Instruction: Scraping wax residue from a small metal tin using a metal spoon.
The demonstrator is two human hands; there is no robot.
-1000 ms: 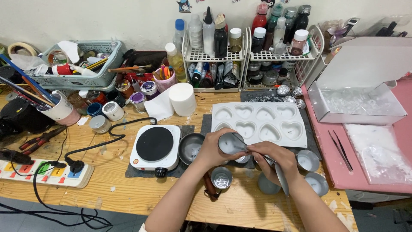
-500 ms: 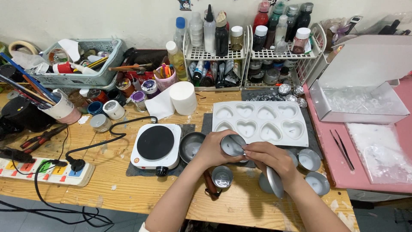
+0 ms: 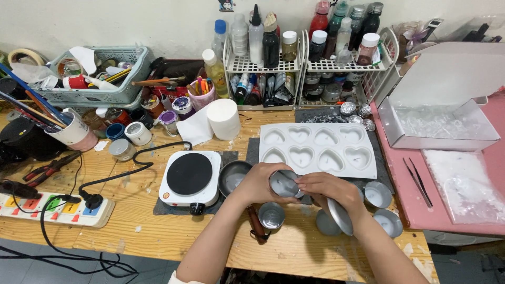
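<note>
**2 hands at a small metal tin above a crowded wooden counter**

Much of the small round silver metal tin point(image 3: 284, 183) is covered by the hands, so only its open mouth and near rim show; whether a dark line inside it is a wick is hard to make out. The left hand point(image 3: 259, 184) wraps the tin from the left, fingers point(image 3: 273, 169) curled tight round its wall, holding it tipped above the counter point(image 3: 131, 231). The right hand point(image 3: 329, 190) meets the tin's right edge with its fingertips, while a flat round silver metal lid point(image 3: 341, 216) is clamped under its lower fingers, edge tilted downward. Both forearms are cut off by the bottom of the view.

Just below the left fingers stands another small silver tin point(image 3: 271, 215), partly screening a dark object. Right of the right fingers sit 2 wax-filled silver tins point(image 3: 377, 194). Beyond the fingertips lies a white silicone mould with 8 heart-shaped hollows point(image 3: 317, 148). Left of the left fingers are a small dark metal pot point(image 3: 233, 178) and a white square hotplate with a black disc point(image 3: 190, 178). Far right, an open white cardboard box point(image 3: 442, 105) rests on a pink surface.
</note>
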